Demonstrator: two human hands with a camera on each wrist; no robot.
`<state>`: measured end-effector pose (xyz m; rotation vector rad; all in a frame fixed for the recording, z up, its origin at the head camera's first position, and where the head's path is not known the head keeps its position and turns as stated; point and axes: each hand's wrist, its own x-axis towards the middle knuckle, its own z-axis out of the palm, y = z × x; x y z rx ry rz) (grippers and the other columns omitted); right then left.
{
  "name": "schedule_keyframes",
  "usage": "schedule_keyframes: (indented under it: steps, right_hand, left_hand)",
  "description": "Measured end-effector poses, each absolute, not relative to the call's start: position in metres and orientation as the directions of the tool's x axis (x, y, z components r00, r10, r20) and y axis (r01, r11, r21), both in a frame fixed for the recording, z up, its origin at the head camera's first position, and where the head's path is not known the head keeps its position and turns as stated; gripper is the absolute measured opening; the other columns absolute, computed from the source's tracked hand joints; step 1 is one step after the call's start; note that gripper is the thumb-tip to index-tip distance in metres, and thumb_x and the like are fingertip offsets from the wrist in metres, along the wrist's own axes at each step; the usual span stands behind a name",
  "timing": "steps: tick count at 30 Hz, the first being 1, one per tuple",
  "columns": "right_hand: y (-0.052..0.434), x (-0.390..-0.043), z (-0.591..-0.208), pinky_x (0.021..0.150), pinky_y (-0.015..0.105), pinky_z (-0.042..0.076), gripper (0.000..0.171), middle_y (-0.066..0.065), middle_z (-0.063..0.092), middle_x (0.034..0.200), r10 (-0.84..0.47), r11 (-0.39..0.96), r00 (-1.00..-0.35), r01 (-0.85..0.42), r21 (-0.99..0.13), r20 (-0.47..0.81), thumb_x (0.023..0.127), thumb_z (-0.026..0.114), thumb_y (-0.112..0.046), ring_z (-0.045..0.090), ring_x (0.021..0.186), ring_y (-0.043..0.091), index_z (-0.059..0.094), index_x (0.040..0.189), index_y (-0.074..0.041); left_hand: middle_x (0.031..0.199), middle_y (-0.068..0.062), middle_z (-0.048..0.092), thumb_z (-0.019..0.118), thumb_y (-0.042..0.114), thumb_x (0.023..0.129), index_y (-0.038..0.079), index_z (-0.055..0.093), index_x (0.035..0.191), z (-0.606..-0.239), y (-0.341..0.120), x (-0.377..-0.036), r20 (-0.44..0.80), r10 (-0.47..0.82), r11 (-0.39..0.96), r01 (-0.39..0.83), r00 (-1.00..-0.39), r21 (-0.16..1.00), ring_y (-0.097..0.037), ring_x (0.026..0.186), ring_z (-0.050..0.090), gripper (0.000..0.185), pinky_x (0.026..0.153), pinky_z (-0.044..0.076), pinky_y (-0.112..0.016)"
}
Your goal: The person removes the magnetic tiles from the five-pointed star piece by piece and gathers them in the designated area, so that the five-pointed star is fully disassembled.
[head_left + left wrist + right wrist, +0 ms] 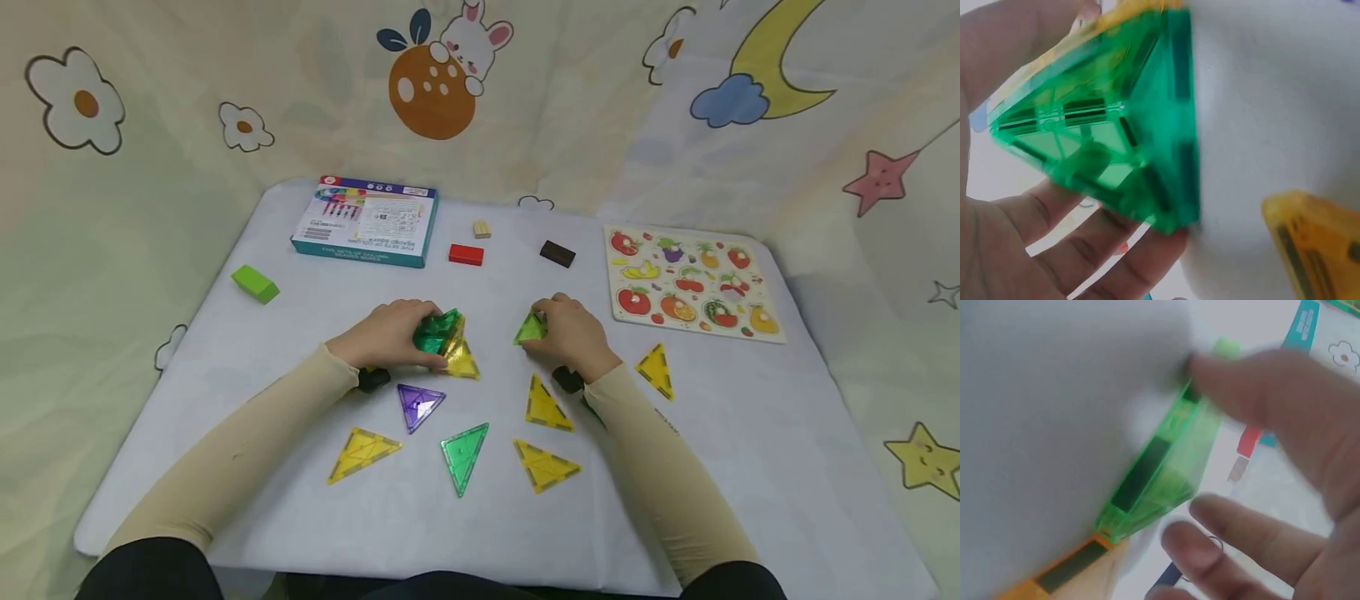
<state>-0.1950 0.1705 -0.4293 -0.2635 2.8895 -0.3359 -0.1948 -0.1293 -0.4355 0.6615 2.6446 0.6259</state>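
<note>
My left hand (405, 335) grips a dark green triangle tile (435, 331) that stands tilted against a yellow triangle tile (461, 358) on the white table. In the left wrist view the dark green tile (1104, 131) fills the frame, with my fingers (1085, 250) curled under it and a yellow tile (1316, 244) at the lower right. My right hand (546, 327) pinches a light green triangle tile (530, 329) held on edge. The right wrist view shows that light green tile (1160, 475) between thumb and fingers (1210, 550), with an orange-yellow tile (1066, 569) below it.
Loose tiles lie flat near me: purple (418, 404), green (463, 454) and several yellow (362, 452). Further back are a teal box (367, 221), a green block (255, 283), a red block (466, 254), a wooden block (482, 229), a brown block (557, 252) and a fruit puzzle board (693, 283).
</note>
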Motion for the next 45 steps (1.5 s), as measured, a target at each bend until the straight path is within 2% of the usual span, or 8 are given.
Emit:
schedule_keyframes:
  steps: [4, 8, 12, 15, 17, 23, 28, 45]
  right_hand:
    - [0.165, -0.189, -0.429, 0.099, 0.049, 0.055, 0.064, 0.017, 0.059, 0.134, -0.203, 0.938, -0.972, -0.159, -0.309, -0.116, 0.089, 0.08, -0.036, 0.058, 0.11, 0.033, 0.06, 0.143, -0.009]
    - [0.145, -0.182, -0.428, 0.096, 0.045, 0.056, 0.05, 0.013, 0.066, 0.129, -0.329, 0.829, -0.94, -0.239, -0.505, -0.094, 0.095, 0.075, -0.033, 0.062, 0.105, 0.03, 0.065, 0.138, -0.009]
    - [0.12, -0.177, -0.432, 0.098, 0.042, 0.056, 0.059, 0.01, 0.068, 0.133, -0.468, 0.725, -0.871, -0.282, -0.629, -0.149, 0.092, 0.079, -0.04, 0.062, 0.109, 0.027, 0.063, 0.14, -0.009]
    - [0.103, -0.174, -0.439, 0.105, 0.042, 0.054, 0.07, 0.009, 0.067, 0.135, -0.482, 0.726, -0.86, -0.285, -0.626, -0.169, 0.086, 0.084, -0.047, 0.062, 0.118, 0.026, 0.062, 0.141, -0.009]
    - [0.094, -0.173, -0.443, 0.106, 0.043, 0.054, 0.07, 0.009, 0.068, 0.131, -0.464, 0.742, -0.871, -0.282, -0.607, -0.163, 0.083, 0.086, -0.049, 0.062, 0.118, 0.026, 0.065, 0.137, -0.009]
    - [0.087, -0.171, -0.448, 0.093, 0.038, 0.056, 0.057, 0.006, 0.072, 0.116, -0.416, 0.757, -0.9, -0.263, -0.598, -0.132, 0.083, 0.087, -0.044, 0.062, 0.102, 0.023, 0.071, 0.125, -0.01]
    - [0.092, -0.174, -0.447, 0.082, 0.031, 0.053, 0.055, 0.004, 0.073, 0.113, -0.417, 0.736, -0.898, -0.243, -0.632, -0.14, 0.083, 0.088, -0.04, 0.06, 0.094, 0.021, 0.071, 0.126, -0.01]
    - [0.093, -0.181, -0.437, 0.076, 0.027, 0.051, 0.058, 0.006, 0.075, 0.107, -0.394, 0.765, -0.901, -0.214, -0.607, -0.179, 0.08, 0.09, -0.041, 0.06, 0.09, 0.021, 0.072, 0.125, -0.008]
  left_hand:
    - [0.126, -0.009, 0.07, 0.079, 0.054, 0.087, 0.013, 0.058, 0.138, -0.435, -0.135, -0.195, -0.231, 0.527, 0.773, 0.347, -0.818, 0.531, -0.025, 0.109, 0.064, 0.069, 0.101, 0.056, -0.044]
    - [0.128, -0.01, 0.069, 0.08, 0.048, 0.089, 0.014, 0.055, 0.141, -0.437, -0.136, -0.197, -0.223, 0.546, 0.749, 0.351, -0.807, 0.562, -0.025, 0.11, 0.064, 0.067, 0.102, 0.056, -0.045]
    - [0.135, -0.006, 0.065, 0.082, 0.045, 0.089, 0.018, 0.053, 0.144, -0.44, -0.134, -0.2, -0.194, 0.569, 0.71, 0.358, -0.799, 0.607, -0.025, 0.114, 0.062, 0.067, 0.103, 0.056, -0.045]
    - [0.131, -0.002, 0.066, 0.081, 0.043, 0.089, 0.02, 0.056, 0.14, -0.441, -0.132, -0.201, -0.174, 0.587, 0.68, 0.365, -0.791, 0.637, -0.023, 0.112, 0.063, 0.061, 0.1, 0.058, -0.041]
    - [0.126, -0.001, 0.067, 0.081, 0.041, 0.09, 0.021, 0.058, 0.137, -0.441, -0.131, -0.202, -0.166, 0.596, 0.667, 0.368, -0.786, 0.648, -0.022, 0.109, 0.063, 0.056, 0.096, 0.058, -0.039]
    - [0.122, 0.001, 0.067, 0.083, 0.037, 0.089, 0.022, 0.06, 0.133, -0.442, -0.131, -0.204, -0.158, 0.613, 0.65, 0.381, -0.774, 0.657, -0.021, 0.108, 0.061, 0.051, 0.095, 0.057, -0.037]
    - [0.121, 0.001, 0.068, 0.084, 0.038, 0.088, 0.022, 0.063, 0.131, -0.442, -0.127, -0.206, -0.165, 0.601, 0.653, 0.361, -0.782, 0.665, -0.021, 0.107, 0.061, 0.051, 0.091, 0.057, -0.034]
    - [0.117, -0.001, 0.07, 0.085, 0.04, 0.087, 0.017, 0.064, 0.13, -0.436, -0.122, -0.209, -0.157, 0.599, 0.668, 0.382, -0.785, 0.638, -0.021, 0.104, 0.063, 0.053, 0.089, 0.059, -0.033]
